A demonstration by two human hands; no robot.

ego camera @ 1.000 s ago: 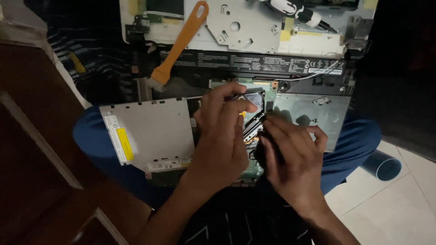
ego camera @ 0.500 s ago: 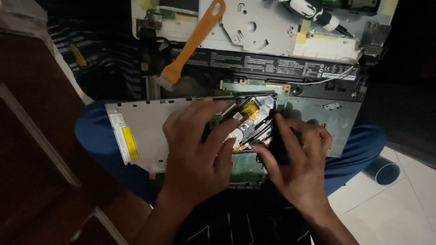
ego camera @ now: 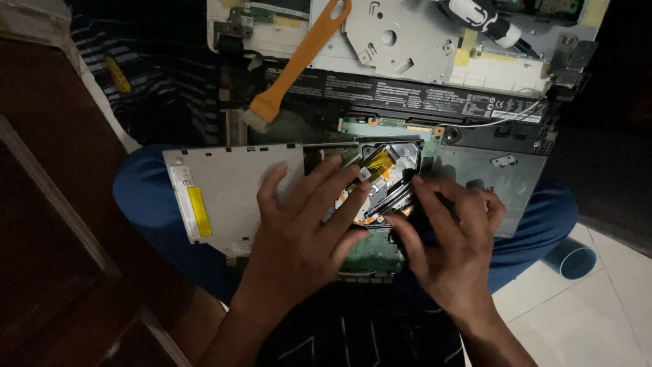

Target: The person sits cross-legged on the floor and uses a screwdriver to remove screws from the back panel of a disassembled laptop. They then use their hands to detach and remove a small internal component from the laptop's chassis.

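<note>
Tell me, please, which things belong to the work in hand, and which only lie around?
In use: left hand, right hand, the opened laptop base, its black fan part.

Lying about: silver optical drive, orange-handled brush, screwdriver, blue roll.

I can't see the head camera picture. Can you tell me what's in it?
Two hands, the left hand and the right hand, press on the insides of an opened laptop lying across a person's lap. A silver disc drive sits under the left hand, and an orange-handled brush lies higher up.
</note>
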